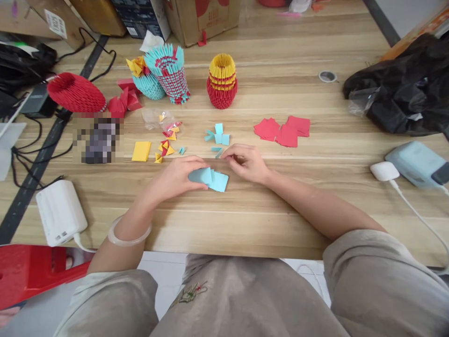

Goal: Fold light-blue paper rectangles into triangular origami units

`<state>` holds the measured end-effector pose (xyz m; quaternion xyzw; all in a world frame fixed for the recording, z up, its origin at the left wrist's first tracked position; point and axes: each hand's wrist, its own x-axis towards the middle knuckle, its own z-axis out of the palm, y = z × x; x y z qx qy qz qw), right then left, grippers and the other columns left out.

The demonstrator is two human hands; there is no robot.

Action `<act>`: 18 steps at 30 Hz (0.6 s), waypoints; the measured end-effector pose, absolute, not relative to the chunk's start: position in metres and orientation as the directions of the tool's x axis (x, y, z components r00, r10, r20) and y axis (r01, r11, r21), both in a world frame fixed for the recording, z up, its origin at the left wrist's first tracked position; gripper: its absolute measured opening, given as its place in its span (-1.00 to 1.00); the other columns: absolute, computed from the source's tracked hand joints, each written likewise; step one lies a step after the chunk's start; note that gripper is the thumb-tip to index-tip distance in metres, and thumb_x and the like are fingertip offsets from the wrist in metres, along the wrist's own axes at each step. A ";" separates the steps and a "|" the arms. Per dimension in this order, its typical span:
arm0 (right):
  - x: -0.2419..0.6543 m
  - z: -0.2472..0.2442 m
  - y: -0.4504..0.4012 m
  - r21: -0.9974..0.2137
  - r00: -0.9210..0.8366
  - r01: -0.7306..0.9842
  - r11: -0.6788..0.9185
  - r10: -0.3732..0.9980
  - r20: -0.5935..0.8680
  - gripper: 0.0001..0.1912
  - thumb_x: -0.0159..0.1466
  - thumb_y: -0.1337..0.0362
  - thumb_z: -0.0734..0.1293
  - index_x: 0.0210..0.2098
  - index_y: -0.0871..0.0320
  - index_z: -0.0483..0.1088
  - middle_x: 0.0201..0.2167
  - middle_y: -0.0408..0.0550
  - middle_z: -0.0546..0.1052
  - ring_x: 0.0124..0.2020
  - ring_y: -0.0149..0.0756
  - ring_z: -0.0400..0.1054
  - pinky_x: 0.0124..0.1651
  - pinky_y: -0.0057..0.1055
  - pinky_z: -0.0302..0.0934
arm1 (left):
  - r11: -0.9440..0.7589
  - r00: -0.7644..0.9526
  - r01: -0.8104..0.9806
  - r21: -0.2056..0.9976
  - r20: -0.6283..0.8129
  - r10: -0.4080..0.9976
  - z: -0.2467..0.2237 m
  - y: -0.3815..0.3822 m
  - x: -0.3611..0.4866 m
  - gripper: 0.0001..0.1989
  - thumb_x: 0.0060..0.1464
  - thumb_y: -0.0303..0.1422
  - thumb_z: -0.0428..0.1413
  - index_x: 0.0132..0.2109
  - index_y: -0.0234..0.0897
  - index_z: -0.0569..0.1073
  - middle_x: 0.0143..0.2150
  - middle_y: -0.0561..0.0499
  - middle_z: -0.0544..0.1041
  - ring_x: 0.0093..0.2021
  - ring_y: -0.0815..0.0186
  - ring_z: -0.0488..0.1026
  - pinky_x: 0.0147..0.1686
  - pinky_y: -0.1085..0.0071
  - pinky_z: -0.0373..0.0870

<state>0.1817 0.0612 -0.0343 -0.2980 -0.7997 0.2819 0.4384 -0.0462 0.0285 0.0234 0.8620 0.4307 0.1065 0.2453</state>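
Pinching blue sheets point(210, 179) with left hand point(182, 175), perhaps a blue strip point(216, 150) with right hand point(247, 163), before yellow-topped red vase point(222, 89).

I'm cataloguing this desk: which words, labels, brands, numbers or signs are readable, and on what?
"025": far-left box's label, apparently; preceding characters unclear.
Red print on the middle carton: too blurred.
Dark box: print too small.
White device: markings too small.

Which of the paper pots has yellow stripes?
The red and yellow pot, farthest right. The plain red pot and the tall pot show no yellow; the small blue pot only has yellow paper at its top.
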 end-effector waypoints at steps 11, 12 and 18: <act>0.181 -0.032 0.062 -0.762 -0.389 0.226 0.607 0.773 0.501 -0.81 0.18 0.43 0.20 -0.39 0.19 0.46 -0.40 -0.05 0.59 -0.49 -0.44 0.35 -0.43 -0.48 0.24 | -0.565 0.557 0.670 0.482 0.177 0.811 0.024 0.022 -0.042 -0.59 0.07 -0.09 0.16 -0.02 -0.24 0.52 -0.11 -0.07 0.59 -0.17 0.24 0.54 -0.12 0.34 0.43; 0.181 -0.033 0.062 -0.761 -0.387 0.224 0.609 0.772 0.504 -0.81 0.18 0.43 0.20 -0.39 0.20 0.47 -0.40 -0.04 0.59 -0.49 -0.44 0.35 -0.43 -0.48 0.24 | -0.560 0.549 0.674 0.482 0.181 0.816 0.025 0.022 -0.041 -0.64 0.10 -0.12 0.14 -0.06 -0.24 0.53 -0.13 -0.05 0.60 -0.17 0.25 0.54 -0.13 0.35 0.43; 0.180 -0.033 0.062 -0.764 -0.385 0.230 0.603 0.777 0.498 -0.80 0.18 0.43 0.21 -0.39 0.20 0.47 -0.40 -0.05 0.59 -0.50 -0.44 0.34 -0.43 -0.47 0.23 | -0.593 0.601 0.646 0.481 0.159 0.784 0.025 0.020 -0.037 -0.70 0.20 -0.19 0.03 -0.35 -0.27 0.53 -0.18 -0.03 0.62 -0.18 0.28 0.55 -0.10 0.37 0.43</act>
